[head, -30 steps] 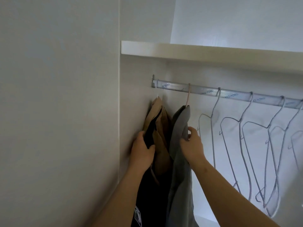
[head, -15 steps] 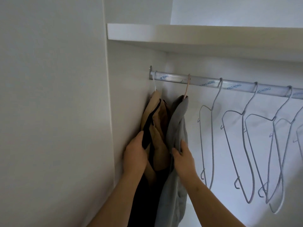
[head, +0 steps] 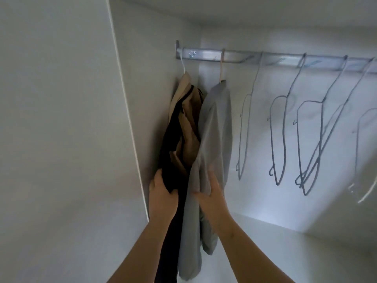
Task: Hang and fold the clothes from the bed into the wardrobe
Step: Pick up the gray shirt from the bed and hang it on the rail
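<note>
Inside the white wardrobe, at the rail's (head: 265,58) left end, the left grip (head: 163,197) curls round the black garment (head: 173,144) and the right grip (head: 212,199) clasps the grey garment (head: 214,123) hanging beside it, probably to straighten both, with the empty hangers (head: 277,139) further right.

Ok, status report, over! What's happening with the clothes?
Left grip holds black garment. Right grip holds grey garment, hanging from rail. Empty hangers to the right, nothing blocking.
</note>
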### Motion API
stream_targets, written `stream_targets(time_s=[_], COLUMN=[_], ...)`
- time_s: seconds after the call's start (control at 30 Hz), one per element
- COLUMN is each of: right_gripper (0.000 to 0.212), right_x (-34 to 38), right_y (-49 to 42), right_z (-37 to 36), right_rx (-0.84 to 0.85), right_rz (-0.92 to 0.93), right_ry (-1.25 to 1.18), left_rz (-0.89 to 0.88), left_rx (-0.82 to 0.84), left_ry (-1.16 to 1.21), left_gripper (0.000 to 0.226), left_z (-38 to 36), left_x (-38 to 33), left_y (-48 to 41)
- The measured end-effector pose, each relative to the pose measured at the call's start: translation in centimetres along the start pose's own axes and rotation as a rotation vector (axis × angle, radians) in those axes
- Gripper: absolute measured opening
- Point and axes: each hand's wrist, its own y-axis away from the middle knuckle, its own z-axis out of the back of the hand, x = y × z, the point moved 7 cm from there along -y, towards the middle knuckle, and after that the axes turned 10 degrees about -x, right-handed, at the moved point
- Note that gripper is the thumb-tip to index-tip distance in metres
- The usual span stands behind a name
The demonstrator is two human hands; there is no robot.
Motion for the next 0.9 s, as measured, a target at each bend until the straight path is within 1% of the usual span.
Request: stream_targets(time_s=[0.07, 0.17, 0.2, 0.3, 0.4, 0.47, 0.53, 0.6, 0.63, 0.77, 0.9], right_gripper=[0.030, 0.024, 0.027, 0.046, 0.050, 0.058, 0.059, 0.054, 0.052, 0.049, 0.046], right_x=[-1.8, -4.9, -6.0, -9.2, -12.2, -14.1, -15.4, -16.1, -16.4, -17.6, -17.8], right_y=[2.4, 6.7, 8.4, 13.8, 19.4, 23.4, 26.5, 29.8, 31.4, 37.2, 43.4], right_z=[1.2, 3.6, 4.5, 7.1, 9.2, 10.5, 11.4, 12.6, 13.2, 15.2, 14.7], right_rx=[0.007, 0.013, 0.008, -0.003, -0.029, -0.045, -0.073, -0.131, -0.163, -0.341, -0.545], right_rz=[-0.064, -0.176, -0.214, -0.337, -0.464, -0.568, -0.646, -0.710, -0.732, -0.809, -0.875], right_ry=[0.003, 0.032, 0.040, 0.016, -0.032, -0.044, -0.068, -0.113, -0.127, -0.153, -0.213], left_rz=[0.062, 0.168, 0.199, 0.305, 0.435, 0.494, 0.531, 0.530, 0.503, 0.339, 0.223], left_rx=[0.030, 0.110, 0.157, 0.271, 0.329, 0.418, 0.498, 0.584, 0.623, 0.791, 0.966], left_ry=[-0.007, -0.004, -0.020, -0.013, 0.024, 0.029, 0.042, 0.020, -0.013, -0.113, -0.147], left_gripper=[0.060, 0.051, 0.046, 0.030, 0.022, 0.018, 0.015, 0.013, 0.013, 0.012, 0.011], left_z=[0.1, 0.0, -0.3, -0.8, -0.5, -0.4, -0.5, -0.7, -0.8, -1.1, 0.1], left_x=[1.4, 3.6, 4.3, 6.2, 8.1, 9.1, 9.9, 10.2, 10.3, 10.3, 11.0], left_y=[3.1, 8.3, 10.3, 16.1, 21.6, 25.3, 28.0, 30.6, 31.6, 35.0, 37.9])
